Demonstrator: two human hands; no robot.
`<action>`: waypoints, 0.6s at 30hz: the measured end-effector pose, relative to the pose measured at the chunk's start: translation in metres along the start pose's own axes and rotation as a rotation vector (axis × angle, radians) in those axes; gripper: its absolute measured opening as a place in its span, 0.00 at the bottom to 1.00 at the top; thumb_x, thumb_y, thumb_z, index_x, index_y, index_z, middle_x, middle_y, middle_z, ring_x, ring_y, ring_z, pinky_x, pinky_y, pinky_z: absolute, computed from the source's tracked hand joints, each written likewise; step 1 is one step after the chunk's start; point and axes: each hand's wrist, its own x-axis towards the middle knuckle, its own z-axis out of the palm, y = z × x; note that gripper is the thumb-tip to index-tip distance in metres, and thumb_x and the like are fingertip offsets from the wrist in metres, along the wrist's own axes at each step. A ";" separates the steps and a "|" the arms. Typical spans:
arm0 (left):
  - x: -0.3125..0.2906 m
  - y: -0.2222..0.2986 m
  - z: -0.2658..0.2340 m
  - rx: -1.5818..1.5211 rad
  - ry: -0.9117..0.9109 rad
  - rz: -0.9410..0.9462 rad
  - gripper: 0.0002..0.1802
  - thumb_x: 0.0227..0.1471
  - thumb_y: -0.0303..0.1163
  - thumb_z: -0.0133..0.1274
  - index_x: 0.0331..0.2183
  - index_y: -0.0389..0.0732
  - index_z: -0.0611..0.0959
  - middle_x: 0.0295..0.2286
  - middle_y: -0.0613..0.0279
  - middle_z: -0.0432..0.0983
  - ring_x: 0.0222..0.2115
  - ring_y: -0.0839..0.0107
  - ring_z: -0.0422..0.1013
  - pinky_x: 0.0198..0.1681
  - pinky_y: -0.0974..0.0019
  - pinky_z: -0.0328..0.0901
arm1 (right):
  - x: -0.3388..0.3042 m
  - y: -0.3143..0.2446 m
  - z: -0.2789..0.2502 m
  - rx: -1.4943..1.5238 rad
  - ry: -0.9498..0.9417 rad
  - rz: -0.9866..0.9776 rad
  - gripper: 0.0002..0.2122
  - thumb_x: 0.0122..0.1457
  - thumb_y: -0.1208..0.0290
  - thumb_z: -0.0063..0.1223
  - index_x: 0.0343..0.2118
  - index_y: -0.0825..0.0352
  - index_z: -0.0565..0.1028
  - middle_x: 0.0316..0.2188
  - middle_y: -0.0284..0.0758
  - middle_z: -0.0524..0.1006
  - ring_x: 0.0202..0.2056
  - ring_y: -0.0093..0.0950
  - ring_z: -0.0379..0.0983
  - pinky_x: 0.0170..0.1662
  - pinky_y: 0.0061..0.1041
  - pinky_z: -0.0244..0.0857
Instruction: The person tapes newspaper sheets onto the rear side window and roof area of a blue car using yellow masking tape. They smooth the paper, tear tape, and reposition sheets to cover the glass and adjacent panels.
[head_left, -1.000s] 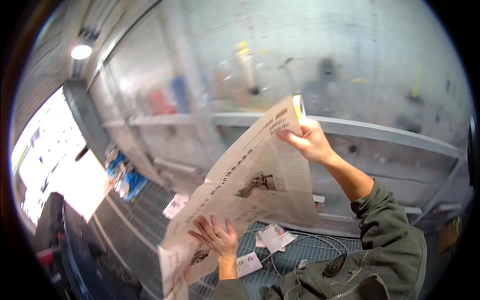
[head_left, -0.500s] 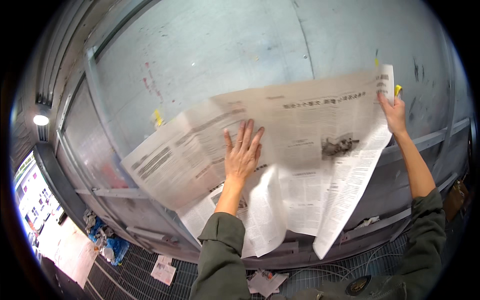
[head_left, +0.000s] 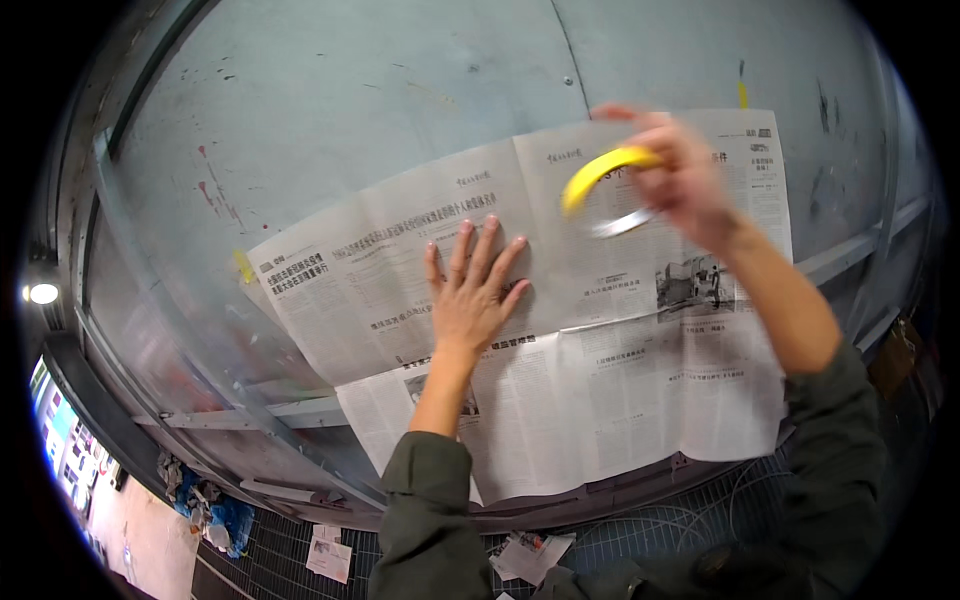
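An unfolded newspaper sheet [head_left: 610, 380] is spread against a grey metal panel [head_left: 400, 90]. Pressed flat on it, left of the middle fold, is my left hand [head_left: 470, 305], fingers spread. My right hand [head_left: 680, 185], blurred by motion, is raised in front of the sheet's upper right part. It grips a roll of yellow tape [head_left: 605, 175] whose ring sticks out to the left of the fingers. Bits of yellow tape show on the panel, one by the sheet's left edge [head_left: 244, 266] and one above its top right.
Metal ribs [head_left: 300, 413] frame the panel. Below is a grated floor [head_left: 270, 560] with loose paper scraps [head_left: 328, 555] and a hose or cable. Crumpled rags and blue plastic [head_left: 235, 525] lie at lower left, beside a bright opening. A lamp [head_left: 41, 293] glows at far left.
The newspaper, earlier bent with its lower part hanging loose, now lies flatter on the panel. My right hand has left its upper right edge and moved left with the tape roll.
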 end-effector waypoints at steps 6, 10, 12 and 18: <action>0.033 -0.034 -0.050 -0.600 0.157 -0.308 0.15 0.52 0.29 0.59 0.43 0.43 0.83 0.45 0.64 0.74 0.44 0.68 0.70 0.48 0.63 0.63 | 0.058 0.076 0.031 0.148 -0.360 0.137 0.17 0.58 0.74 0.52 0.51 0.68 0.68 0.24 0.32 0.78 0.22 0.15 0.67 0.24 0.16 0.57; 0.059 -0.031 -0.071 -1.035 0.178 -0.704 0.08 0.49 0.30 0.62 0.32 0.36 0.87 0.29 0.61 0.77 0.28 0.77 0.73 0.33 0.73 0.67 | 0.060 0.081 0.033 0.085 -0.396 0.065 0.14 0.60 0.72 0.55 0.48 0.67 0.69 0.26 0.34 0.79 0.28 0.17 0.74 0.30 0.16 0.63; 0.067 -0.020 -0.079 -1.111 0.205 -0.691 0.08 0.49 0.30 0.63 0.31 0.36 0.87 0.27 0.63 0.77 0.26 0.78 0.72 0.32 0.73 0.66 | 0.060 0.086 0.041 0.042 -0.354 0.039 0.12 0.61 0.71 0.55 0.45 0.67 0.71 0.25 0.31 0.79 0.25 0.14 0.70 0.28 0.16 0.63; 0.061 -0.060 -0.050 -1.152 0.348 -0.984 0.08 0.51 0.30 0.63 0.32 0.34 0.85 0.23 0.68 0.77 0.24 0.83 0.68 0.27 0.77 0.62 | 0.055 0.080 0.029 0.085 -0.199 0.025 0.12 0.65 0.64 0.51 0.44 0.67 0.73 0.25 0.25 0.74 0.21 0.11 0.66 0.23 0.11 0.61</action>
